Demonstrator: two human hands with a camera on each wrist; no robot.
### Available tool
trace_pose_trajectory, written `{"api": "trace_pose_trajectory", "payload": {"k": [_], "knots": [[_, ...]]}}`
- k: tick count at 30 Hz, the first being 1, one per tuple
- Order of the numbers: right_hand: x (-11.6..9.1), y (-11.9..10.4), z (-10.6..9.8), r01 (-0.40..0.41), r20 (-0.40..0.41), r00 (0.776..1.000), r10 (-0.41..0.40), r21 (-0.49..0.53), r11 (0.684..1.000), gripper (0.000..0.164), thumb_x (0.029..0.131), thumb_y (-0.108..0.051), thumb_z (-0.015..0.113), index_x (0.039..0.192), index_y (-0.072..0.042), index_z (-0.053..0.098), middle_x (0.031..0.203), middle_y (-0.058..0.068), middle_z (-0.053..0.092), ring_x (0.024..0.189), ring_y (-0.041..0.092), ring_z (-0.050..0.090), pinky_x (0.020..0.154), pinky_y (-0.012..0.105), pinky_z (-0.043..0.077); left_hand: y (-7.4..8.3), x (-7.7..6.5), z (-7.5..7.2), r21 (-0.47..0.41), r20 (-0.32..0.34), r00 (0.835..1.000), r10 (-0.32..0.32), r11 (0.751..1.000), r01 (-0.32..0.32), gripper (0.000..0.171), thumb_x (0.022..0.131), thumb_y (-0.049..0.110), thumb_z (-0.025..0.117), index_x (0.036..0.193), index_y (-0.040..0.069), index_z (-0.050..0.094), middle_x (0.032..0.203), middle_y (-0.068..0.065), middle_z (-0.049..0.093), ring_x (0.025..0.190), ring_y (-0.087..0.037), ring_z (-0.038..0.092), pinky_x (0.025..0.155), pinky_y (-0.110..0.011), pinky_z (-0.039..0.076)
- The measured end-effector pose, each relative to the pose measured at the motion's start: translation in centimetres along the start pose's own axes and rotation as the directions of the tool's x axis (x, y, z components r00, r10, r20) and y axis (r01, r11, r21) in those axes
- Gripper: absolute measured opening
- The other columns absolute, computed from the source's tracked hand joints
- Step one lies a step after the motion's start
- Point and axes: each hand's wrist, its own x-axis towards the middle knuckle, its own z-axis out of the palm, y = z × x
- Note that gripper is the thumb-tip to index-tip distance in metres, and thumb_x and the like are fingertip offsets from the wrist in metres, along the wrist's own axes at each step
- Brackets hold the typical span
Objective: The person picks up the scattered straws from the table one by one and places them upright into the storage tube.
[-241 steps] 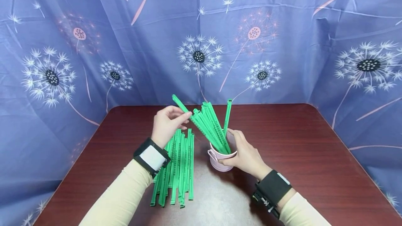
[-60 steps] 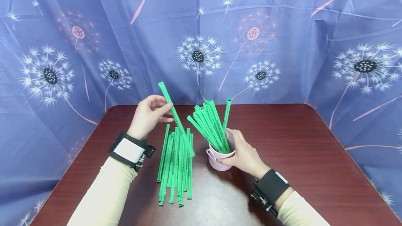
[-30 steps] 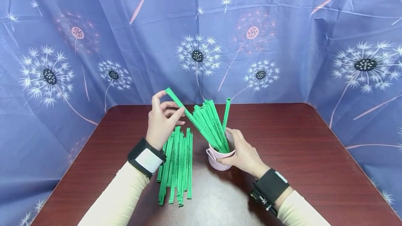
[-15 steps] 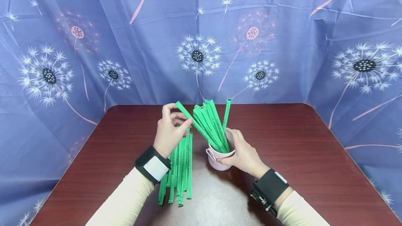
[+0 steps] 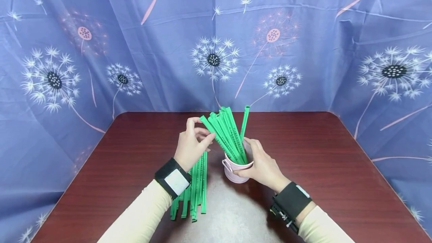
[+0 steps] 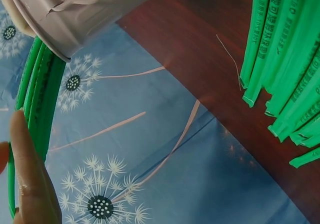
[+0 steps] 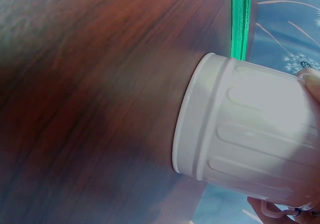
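Note:
My left hand (image 5: pixel 192 145) pinches a green paper-wrapped straw (image 5: pixel 206 123) near its upper end. That straw leans into a small pink pail (image 5: pixel 237 176), its lower end hidden behind the rim. Several more wrapped straws (image 5: pixel 231 132) stand tilted left in the pail, and one leans right. Around the pail's right side, my right hand (image 5: pixel 266 166) grips it near the rim. A pile of wrapped straws (image 5: pixel 195 194) lies on the table left of the pail, partly covered by my left wrist. In the right wrist view the pail's ribbed side (image 7: pixel 255 134) fills the right half.
The dark red wooden table (image 5: pixel 320 153) carries the pail and the straw pile. Behind it and at both sides hangs a blue curtain (image 5: pixel 162 66) with dandelion prints. The pail's wire handle (image 5: pixel 227 165) hangs at its left side.
My left hand lifted a straw off the pile, carried it right to the pail, and has lowered it inside beside the others. My right hand stays on the pail.

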Motion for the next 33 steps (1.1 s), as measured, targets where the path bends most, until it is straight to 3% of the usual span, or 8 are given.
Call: {"api": "trace_pose_trajectory", "payload": {"k": [4, 11, 18, 23, 25, 27, 30, 33], "knots": [[0.0, 0.0, 0.0, 0.001, 0.000, 1.000, -0.001, 0.003, 1.000, 0.104, 0.066, -0.044, 0.088, 0.150, -0.017, 0.033, 0.144, 0.002, 0.045, 0.110, 0.027, 0.066, 0.075, 0.050, 0.058, 0.0, -0.1, 0.0, 0.005, 0.012, 1.000, -0.014, 1.000, 0.014, 0.033, 0.095, 0.012, 0.064, 0.121, 0.004, 0.045, 0.090, -0.014, 0.074, 0.065, -0.019, 0.071, 0.055, -0.035, 0.063], [0.0, 0.0, 0.0, 0.010, 0.001, 1.000, -0.010, 0.007, 1.000, 0.103, 0.066, -0.043, 0.088, 0.149, -0.017, 0.033, 0.144, 0.004, 0.045, 0.110, 0.027, 0.065, 0.074, 0.049, 0.058, -0.2, -0.3, 0.0, 0.076, 0.074, 0.997, -0.036, 0.997, 0.030, 0.021, 0.098, 0.017, 0.061, 0.112, 0.006, 0.052, 0.091, -0.008, 0.075, 0.067, -0.014, 0.070, 0.054, -0.023, 0.059], [0.0, 0.0, 0.0, 0.011, 0.001, 1.000, -0.011, 0.000, 1.000, 0.104, 0.066, -0.044, 0.088, 0.149, -0.016, 0.033, 0.144, 0.003, 0.044, 0.110, 0.029, 0.065, 0.073, 0.049, 0.058, -0.3, -0.2, -0.1, 0.123, 0.107, 0.994, -0.039, 0.992, 0.025, 0.023, 0.097, 0.020, 0.063, 0.111, 0.006, 0.054, 0.090, -0.006, 0.075, 0.069, -0.012, 0.070, 0.056, -0.022, 0.059], [-0.1, 0.0, -0.1, 0.010, 0.002, 1.000, -0.010, 0.007, 1.000, 0.103, 0.067, -0.044, 0.088, 0.149, -0.017, 0.033, 0.144, 0.004, 0.045, 0.110, 0.029, 0.065, 0.074, 0.050, 0.058, -1.2, 0.2, -0.6, 0.243, 0.137, 0.987, -0.083, 0.969, 0.048, 0.033, 0.089, 0.028, 0.075, 0.110, 0.010, 0.057, 0.092, -0.005, 0.076, 0.074, -0.016, 0.068, 0.061, -0.026, 0.054], [-0.1, 0.0, -0.2, 0.009, 0.002, 1.000, -0.009, 0.005, 1.000, 0.104, 0.066, -0.044, 0.088, 0.150, -0.016, 0.032, 0.145, 0.004, 0.045, 0.110, 0.029, 0.065, 0.075, 0.051, 0.058, -1.9, 0.3, -0.9, 0.325, 0.164, 0.975, -0.148, 0.942, 0.088, 0.035, 0.087, 0.031, 0.077, 0.110, 0.011, 0.060, 0.096, -0.005, 0.075, 0.079, -0.019, 0.068, 0.064, -0.029, 0.053], [-0.1, 0.0, -0.2, 0.008, 0.000, 1.000, -0.008, 0.001, 1.000, 0.104, 0.066, -0.044, 0.088, 0.150, -0.016, 0.032, 0.145, 0.004, 0.045, 0.110, 0.029, 0.066, 0.075, 0.051, 0.058, -3.0, 0.4, -1.4, 0.430, 0.184, 0.959, -0.215, 0.895, 0.118, 0.036, 0.087, 0.031, 0.076, 0.112, 0.009, 0.063, 0.101, -0.008, 0.074, 0.087, -0.023, 0.069, 0.070, -0.033, 0.056], [-0.1, 0.1, -0.1, 0.010, -0.002, 1.000, -0.010, -0.002, 1.000, 0.105, 0.066, -0.044, 0.088, 0.150, -0.015, 0.032, 0.145, 0.005, 0.045, 0.110, 0.029, 0.066, 0.074, 0.052, 0.058, -4.6, 0.4, -2.1, 0.599, 0.178, 0.932, -0.316, 0.786, 0.152, 0.038, 0.088, 0.028, 0.075, 0.117, 0.004, 0.065, 0.110, -0.013, 0.072, 0.096, -0.029, 0.069, 0.078, -0.042, 0.059], [-0.1, 0.1, -0.1, 0.014, -0.002, 1.000, -0.014, -0.001, 1.000, 0.105, 0.066, -0.045, 0.088, 0.150, -0.014, 0.032, 0.144, 0.004, 0.045, 0.109, 0.028, 0.066, 0.074, 0.052, 0.058, -6.1, 0.4, -2.7, 0.722, 0.152, 0.902, -0.405, 0.668, 0.178, 0.041, 0.087, 0.024, 0.077, 0.116, -0.002, 0.065, 0.105, -0.017, 0.071, 0.092, -0.033, 0.069, 0.076, -0.046, 0.060]]}}
